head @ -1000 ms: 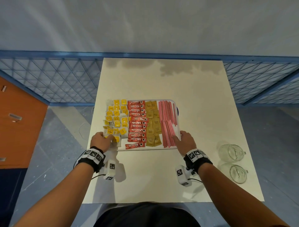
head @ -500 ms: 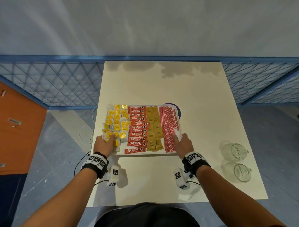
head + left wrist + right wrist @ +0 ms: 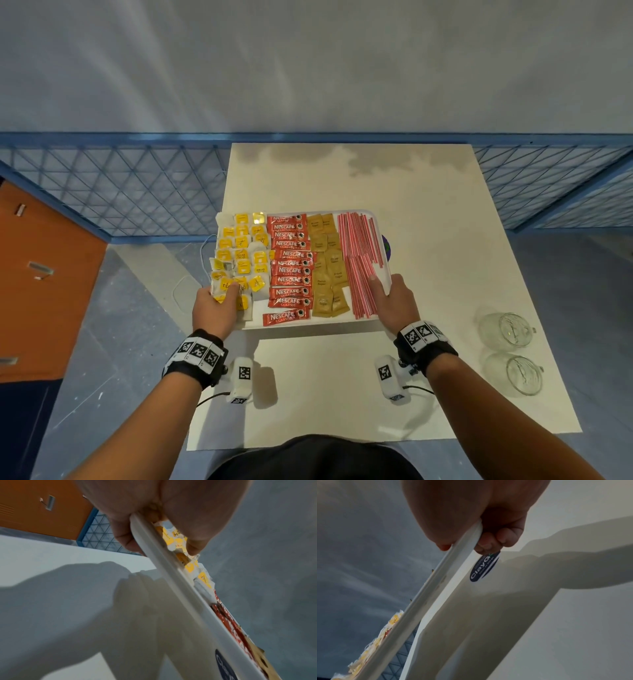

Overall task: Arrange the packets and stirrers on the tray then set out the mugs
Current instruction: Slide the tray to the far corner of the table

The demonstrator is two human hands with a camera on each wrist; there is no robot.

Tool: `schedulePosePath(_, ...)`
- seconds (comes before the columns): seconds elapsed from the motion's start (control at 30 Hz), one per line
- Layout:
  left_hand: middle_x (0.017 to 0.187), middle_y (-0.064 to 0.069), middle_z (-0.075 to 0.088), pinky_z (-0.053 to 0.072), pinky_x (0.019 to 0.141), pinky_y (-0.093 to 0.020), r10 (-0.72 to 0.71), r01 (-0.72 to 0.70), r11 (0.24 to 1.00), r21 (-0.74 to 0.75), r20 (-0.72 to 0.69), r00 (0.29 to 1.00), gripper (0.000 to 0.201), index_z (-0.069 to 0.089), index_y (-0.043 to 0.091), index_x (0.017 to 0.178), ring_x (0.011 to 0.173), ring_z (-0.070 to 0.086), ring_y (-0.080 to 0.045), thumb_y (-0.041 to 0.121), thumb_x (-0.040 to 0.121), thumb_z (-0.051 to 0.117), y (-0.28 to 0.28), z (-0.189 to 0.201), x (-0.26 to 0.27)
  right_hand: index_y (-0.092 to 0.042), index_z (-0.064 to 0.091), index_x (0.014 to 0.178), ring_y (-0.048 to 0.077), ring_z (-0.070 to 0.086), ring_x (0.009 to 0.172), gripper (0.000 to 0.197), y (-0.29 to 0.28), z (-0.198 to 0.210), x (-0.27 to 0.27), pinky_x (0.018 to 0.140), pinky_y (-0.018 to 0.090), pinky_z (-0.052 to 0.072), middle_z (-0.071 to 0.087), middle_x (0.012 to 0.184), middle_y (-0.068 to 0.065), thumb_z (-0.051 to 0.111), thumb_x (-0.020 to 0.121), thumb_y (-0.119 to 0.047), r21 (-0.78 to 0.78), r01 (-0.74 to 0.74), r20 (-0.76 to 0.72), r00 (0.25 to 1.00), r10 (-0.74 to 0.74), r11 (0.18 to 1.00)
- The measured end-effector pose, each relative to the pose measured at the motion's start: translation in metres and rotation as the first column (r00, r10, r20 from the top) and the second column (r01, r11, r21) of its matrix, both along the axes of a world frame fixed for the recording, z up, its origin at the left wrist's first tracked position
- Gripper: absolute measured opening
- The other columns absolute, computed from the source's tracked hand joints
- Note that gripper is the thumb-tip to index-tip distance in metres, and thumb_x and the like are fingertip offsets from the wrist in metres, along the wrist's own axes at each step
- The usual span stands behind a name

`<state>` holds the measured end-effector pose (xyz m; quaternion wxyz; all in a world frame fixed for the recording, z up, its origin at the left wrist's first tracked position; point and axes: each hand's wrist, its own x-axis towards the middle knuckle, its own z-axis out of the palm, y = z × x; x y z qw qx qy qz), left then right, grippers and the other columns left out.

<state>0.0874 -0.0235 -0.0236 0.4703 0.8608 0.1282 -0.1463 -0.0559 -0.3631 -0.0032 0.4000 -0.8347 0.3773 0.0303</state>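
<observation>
Both hands hold a white tray (image 3: 310, 324) above the cream table (image 3: 428, 205), where it casts a shadow. It carries yellow tea bags (image 3: 241, 257), red Nescafe sticks (image 3: 291, 270), brown sugar packets (image 3: 327, 270) and red stirrers (image 3: 359, 260), laid in columns. My left hand (image 3: 214, 306) grips the near left corner, thumb on the tea bags; the left wrist view shows its fingers under the rim (image 3: 171, 574). My right hand (image 3: 392, 301) grips the near right corner, with its thumb on the stirrers and its fingers curled under the rim (image 3: 426, 595). Two glass mugs (image 3: 505, 330) (image 3: 517, 373) stand at the right.
The tray's left side overhangs the table's left edge. A blue mesh fence (image 3: 130, 192) runs behind the table, and an orange cabinet (image 3: 41, 274) stands on the left. A dark oval sticker (image 3: 483, 568) is on the tray's underside.
Both hands have raised the tray off the table; its shadow now shows below the near edge. The mugs have not moved.
</observation>
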Motion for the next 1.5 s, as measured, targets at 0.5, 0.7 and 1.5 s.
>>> schedulePosePath(0.5, 0.086, 0.000, 0.072, 0.048, 0.062, -0.028, -0.028, 0.032, 0.999, -0.034, 0.124, 0.992, 0.027, 0.068, 0.015, 0.097, 0.079, 0.068, -0.017, 0.041, 0.092, 0.065, 0.012, 0.030, 0.057, -0.014, 0.054, 0.118, 0.025, 0.067, 0.085, 0.049, 0.020, 0.024, 0.045, 0.076, 0.039, 0.055, 0.069, 0.099, 0.005, 0.048, 0.100, -0.059, -0.016, 0.009, 0.105, 0.994, -0.007, 1.000)
schedulePosePath(0.7, 0.086, 0.002, 0.074, 0.050, 0.063, -0.030, -0.039, 0.042, 0.999, -0.021, 0.134, 0.990, 0.029, 0.069, 0.017, 0.096, 0.078, 0.070, -0.016, 0.045, 0.090, 0.065, 0.011, 0.035, 0.082, -0.020, 0.053, 0.115, 0.022, 0.067, 0.085, 0.043, 0.016, 0.025, 0.070, 0.076, 0.038, 0.055, 0.068, 0.100, 0.003, 0.048, 0.099, -0.059, -0.022, -0.006, 0.109, 0.994, 0.008, 1.000)
schedulePosePath(1.5, 0.092, 0.004, 0.072, 0.056, 0.072, -0.035, -0.005, 0.004, 1.000, 0.009, 0.114, 0.993, 0.038, 0.065, 0.020, 0.102, 0.083, 0.069, -0.016, 0.056, 0.089, 0.059, -0.075, 0.017, 0.238, -0.014, 0.051, 0.118, 0.026, 0.069, 0.085, 0.062, -0.072, 0.003, 0.231, 0.078, 0.045, 0.059, 0.070, 0.101, 0.006, 0.040, 0.095, -0.072, -0.146, -0.057, 0.038, 0.997, 0.063, 0.988)
